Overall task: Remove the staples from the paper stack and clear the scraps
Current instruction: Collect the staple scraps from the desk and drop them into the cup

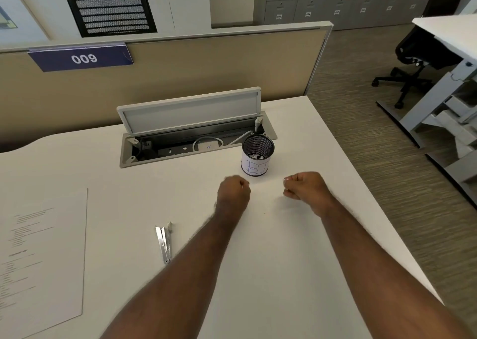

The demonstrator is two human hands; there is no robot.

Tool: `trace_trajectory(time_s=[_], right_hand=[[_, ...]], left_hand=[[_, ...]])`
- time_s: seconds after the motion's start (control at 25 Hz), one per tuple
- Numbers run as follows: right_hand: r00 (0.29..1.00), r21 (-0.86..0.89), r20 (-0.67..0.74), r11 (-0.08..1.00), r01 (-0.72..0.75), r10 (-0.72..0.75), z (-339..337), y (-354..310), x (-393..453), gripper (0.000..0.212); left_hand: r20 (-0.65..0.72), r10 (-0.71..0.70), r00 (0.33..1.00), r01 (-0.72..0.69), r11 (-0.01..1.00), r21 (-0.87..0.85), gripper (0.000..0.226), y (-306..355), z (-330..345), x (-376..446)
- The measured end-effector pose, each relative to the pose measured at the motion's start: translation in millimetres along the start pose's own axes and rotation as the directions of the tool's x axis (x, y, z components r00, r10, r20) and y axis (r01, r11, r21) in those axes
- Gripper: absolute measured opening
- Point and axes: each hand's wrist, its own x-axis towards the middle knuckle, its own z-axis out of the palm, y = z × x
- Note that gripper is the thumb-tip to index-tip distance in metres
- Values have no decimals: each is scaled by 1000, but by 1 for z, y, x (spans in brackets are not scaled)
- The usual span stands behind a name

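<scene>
The paper stack (44,256) lies flat at the left of the white desk (271,274), printed side up. A slim metal staple remover (164,243) rests on the desk to its right. A black mesh cup (257,155) wrapped in a white hand-lettered label stands behind my hands, with pale scraps inside. My left hand (233,191) is curled into a fist just left of and in front of the cup, and nothing shows in it. My right hand (307,187) hovers to the cup's right with its fingers curled towards the thumb and nothing visible between them.
An open cable hatch (191,134) with a raised lid and a white adapter sits behind the cup. A beige partition (180,67) closes off the back of the desk. The desk's right edge runs diagonally close to my right arm, with an office chair (418,62) beyond.
</scene>
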Motion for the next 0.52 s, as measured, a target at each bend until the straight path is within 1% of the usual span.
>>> trace_trajectory(time_s=[0.08,0.16,0.2,0.28,0.32,0.4,0.44,0.52], right_hand=[[999,-31,-15,998,47,-47,4,-21,9,13],[991,-127,-58,986,108,-116,12,-40,22,12],[984,-193,-73,970,147,-163,17,-49,29,11],[967,-349,-74,915,204,-243,30,-65,39,9],[956,-440,-61,868,231,-286,36,-70,43,10],[933,-613,-33,745,265,-359,47,-78,49,13],[927,-663,-30,701,263,-375,51,-80,52,14],[939,-689,-42,691,221,-342,55,-82,59,16]], left_hand=[[-73,58,996,-60,998,-26,23,23,-16,10],[-121,132,984,-135,991,-17,23,48,-31,23],[-117,173,978,-174,985,2,23,60,-36,30],[-75,235,969,-228,969,95,23,78,-42,44],[-42,238,970,-228,961,159,23,85,-43,51],[21,196,980,-195,945,262,23,94,-42,61],[44,177,983,-182,936,301,23,97,-41,63],[82,162,983,-181,906,381,24,99,-40,67]])
